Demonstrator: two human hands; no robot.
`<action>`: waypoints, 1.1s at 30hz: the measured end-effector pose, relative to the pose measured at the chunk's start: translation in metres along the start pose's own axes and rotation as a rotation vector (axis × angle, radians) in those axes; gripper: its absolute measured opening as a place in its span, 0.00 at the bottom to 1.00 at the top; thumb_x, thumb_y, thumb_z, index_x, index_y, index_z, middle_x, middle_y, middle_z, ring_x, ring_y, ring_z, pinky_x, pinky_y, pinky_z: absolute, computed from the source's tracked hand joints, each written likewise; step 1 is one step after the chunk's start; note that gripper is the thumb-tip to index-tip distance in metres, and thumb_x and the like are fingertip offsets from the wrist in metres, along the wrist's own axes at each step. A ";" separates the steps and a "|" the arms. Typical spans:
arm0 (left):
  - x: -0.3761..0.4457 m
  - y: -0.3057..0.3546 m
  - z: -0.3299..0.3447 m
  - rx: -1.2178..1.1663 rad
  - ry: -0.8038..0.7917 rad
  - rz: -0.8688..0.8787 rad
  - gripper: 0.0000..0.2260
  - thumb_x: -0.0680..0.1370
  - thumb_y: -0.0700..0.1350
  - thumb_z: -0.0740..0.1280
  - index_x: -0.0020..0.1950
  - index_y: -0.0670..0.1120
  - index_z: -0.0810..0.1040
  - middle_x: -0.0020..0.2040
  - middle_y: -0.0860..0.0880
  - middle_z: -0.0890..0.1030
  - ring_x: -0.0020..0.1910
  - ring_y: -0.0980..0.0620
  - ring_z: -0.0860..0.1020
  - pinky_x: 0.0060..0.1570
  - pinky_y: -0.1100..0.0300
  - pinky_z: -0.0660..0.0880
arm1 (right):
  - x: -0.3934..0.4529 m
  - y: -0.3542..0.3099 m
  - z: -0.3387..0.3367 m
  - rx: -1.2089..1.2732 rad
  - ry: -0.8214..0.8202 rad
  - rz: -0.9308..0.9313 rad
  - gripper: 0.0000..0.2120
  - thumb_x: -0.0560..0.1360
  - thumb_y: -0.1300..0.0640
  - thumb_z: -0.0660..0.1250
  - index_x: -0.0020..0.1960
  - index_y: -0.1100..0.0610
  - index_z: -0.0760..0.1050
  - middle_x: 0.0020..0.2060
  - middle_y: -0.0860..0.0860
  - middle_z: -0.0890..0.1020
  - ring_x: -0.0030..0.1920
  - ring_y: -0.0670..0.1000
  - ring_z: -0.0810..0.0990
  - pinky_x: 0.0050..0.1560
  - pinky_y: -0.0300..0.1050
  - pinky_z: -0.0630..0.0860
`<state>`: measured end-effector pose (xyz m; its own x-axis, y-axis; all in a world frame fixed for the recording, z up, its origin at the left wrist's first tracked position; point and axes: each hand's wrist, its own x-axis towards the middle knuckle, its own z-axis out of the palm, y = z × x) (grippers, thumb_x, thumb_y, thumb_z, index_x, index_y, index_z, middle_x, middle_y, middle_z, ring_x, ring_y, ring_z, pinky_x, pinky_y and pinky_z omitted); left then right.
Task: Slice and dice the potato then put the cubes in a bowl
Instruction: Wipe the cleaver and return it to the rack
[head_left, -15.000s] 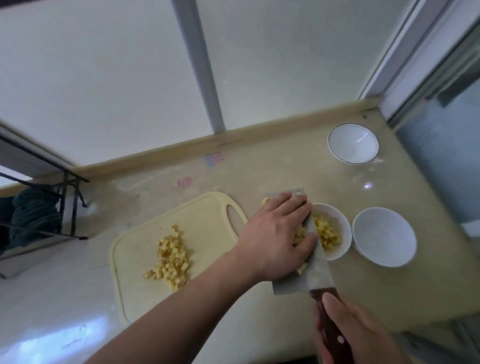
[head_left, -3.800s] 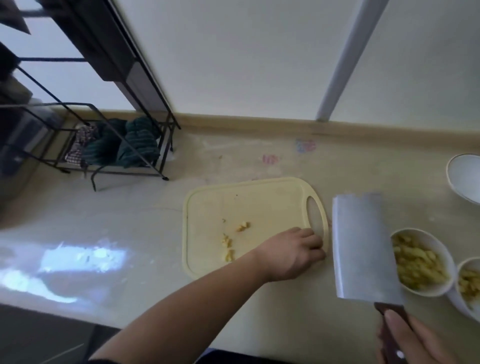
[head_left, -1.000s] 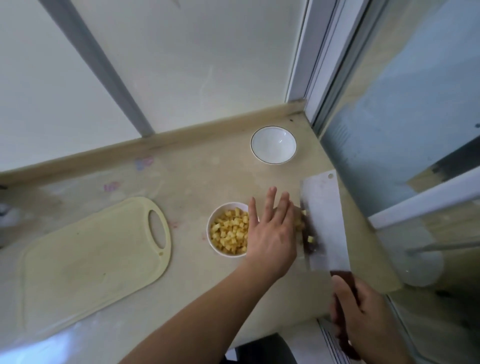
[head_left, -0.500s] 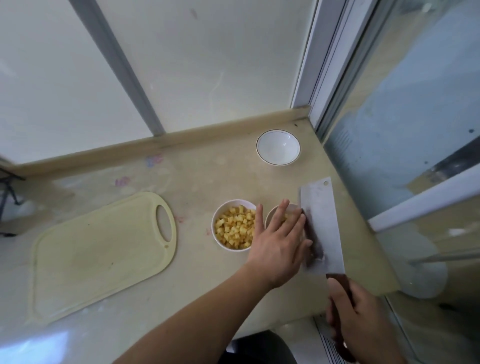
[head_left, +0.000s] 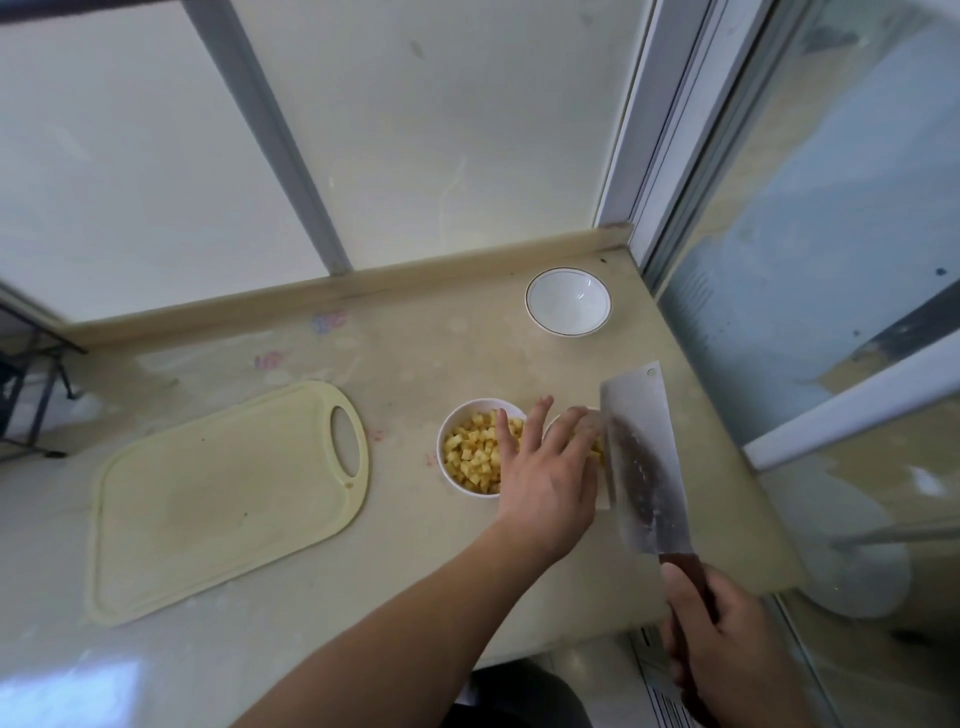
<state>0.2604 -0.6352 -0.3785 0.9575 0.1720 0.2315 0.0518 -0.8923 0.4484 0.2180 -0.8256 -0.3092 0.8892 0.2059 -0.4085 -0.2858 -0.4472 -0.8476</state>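
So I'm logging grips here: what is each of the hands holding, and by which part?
The right hand grips the cleaver by its wooden handle. The left hand holds nothing; its straight fingers sweep potato cubes off the blade.

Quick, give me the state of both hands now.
Left hand: open, fingers straight over the second bowl.
Right hand: holding the cleaver by its handle.

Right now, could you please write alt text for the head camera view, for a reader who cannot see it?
A person's left hand, fingers straight, reaches over two bowls of potato cubes beside the cleaver, which the right hand holds by its handle. A bare cutting board lies to the left on the counter, and an empty white bowl sits near the back corner.
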 end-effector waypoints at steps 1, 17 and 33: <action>-0.001 -0.001 -0.002 -0.068 0.025 -0.004 0.17 0.82 0.48 0.57 0.69 0.51 0.75 0.70 0.51 0.75 0.77 0.40 0.65 0.74 0.27 0.52 | 0.000 -0.002 -0.001 0.010 0.003 -0.010 0.14 0.78 0.50 0.62 0.36 0.54 0.74 0.21 0.58 0.74 0.19 0.55 0.72 0.26 0.43 0.68; -0.091 -0.145 -0.133 -0.077 0.425 -0.182 0.15 0.80 0.44 0.65 0.67 0.46 0.77 0.68 0.49 0.78 0.68 0.44 0.75 0.65 0.41 0.73 | -0.001 -0.128 0.098 -0.243 -0.483 -0.289 0.08 0.70 0.55 0.73 0.46 0.44 0.79 0.22 0.56 0.76 0.21 0.52 0.74 0.24 0.41 0.71; -0.124 -0.300 -0.538 0.534 0.570 0.242 0.05 0.80 0.46 0.71 0.50 0.47 0.86 0.44 0.52 0.84 0.42 0.47 0.78 0.46 0.50 0.74 | -0.077 -0.476 0.320 -0.996 -0.416 -1.264 0.25 0.58 0.18 0.53 0.44 0.30 0.74 0.35 0.29 0.78 0.38 0.34 0.77 0.31 0.36 0.71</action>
<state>-0.0265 -0.1641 -0.0776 0.6759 0.0061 0.7369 0.1279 -0.9858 -0.1092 0.1714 -0.3499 0.0166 0.1707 0.9770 0.1274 0.9643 -0.1391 -0.2254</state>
